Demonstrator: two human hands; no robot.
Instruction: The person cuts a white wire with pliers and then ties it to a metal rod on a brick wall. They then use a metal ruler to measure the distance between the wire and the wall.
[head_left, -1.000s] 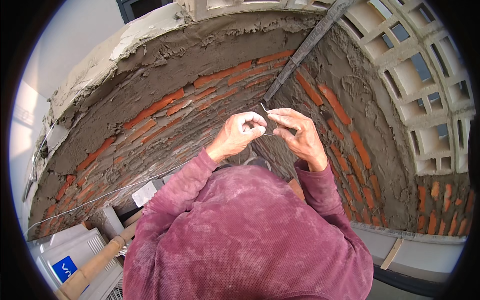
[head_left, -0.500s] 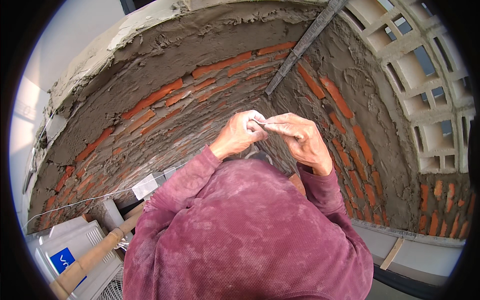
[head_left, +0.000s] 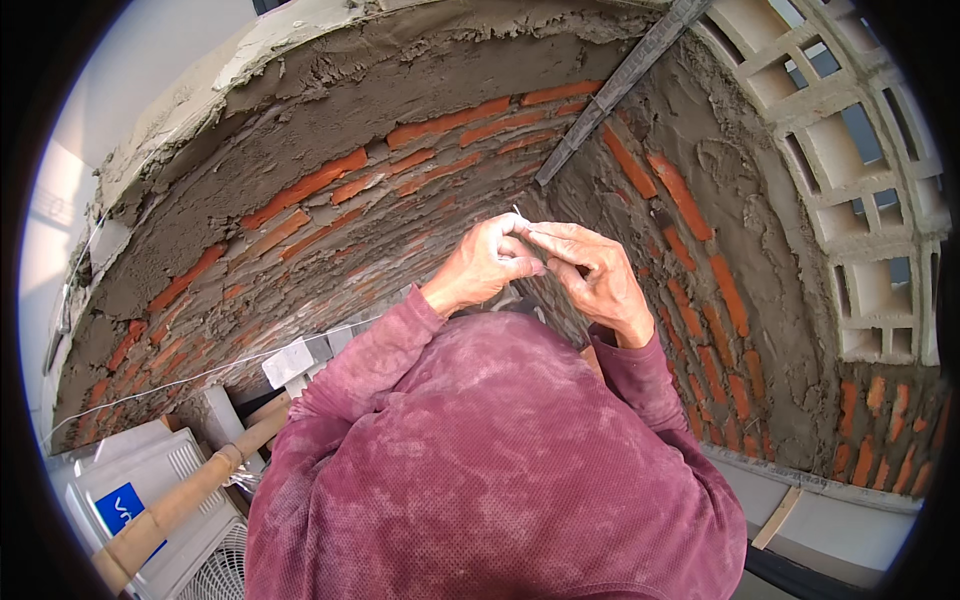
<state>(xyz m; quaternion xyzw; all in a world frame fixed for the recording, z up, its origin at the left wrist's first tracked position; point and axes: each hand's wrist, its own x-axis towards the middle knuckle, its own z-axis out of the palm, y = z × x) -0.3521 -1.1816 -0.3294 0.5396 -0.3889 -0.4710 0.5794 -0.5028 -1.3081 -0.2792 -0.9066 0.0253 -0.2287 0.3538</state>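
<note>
In front of my chest my left hand (head_left: 480,264) and my right hand (head_left: 600,282) meet at the fingertips, both closed in a pinch. A tiny thin pale strip (head_left: 517,211) sticks up between them. Most of it is hidden by the fingers, so its kind does not show. Pale dust coats my fingers and the maroon sleeves. Beyond the hands lies the inner corner of a brick wall (head_left: 300,205), partly covered with wet grey mortar.
A long grey straightedge (head_left: 620,90) leans in the corner. Pale ventilation blocks (head_left: 842,158) are set in the right wall. At lower left, a bamboo pole (head_left: 190,495) crosses a white outdoor air-conditioner unit (head_left: 150,480). A thin string (head_left: 200,378) runs along the left wall.
My fingers have shifted on the small strip, and its pale end now points upward above the fingertips. The surroundings have shifted slightly in the picture.
</note>
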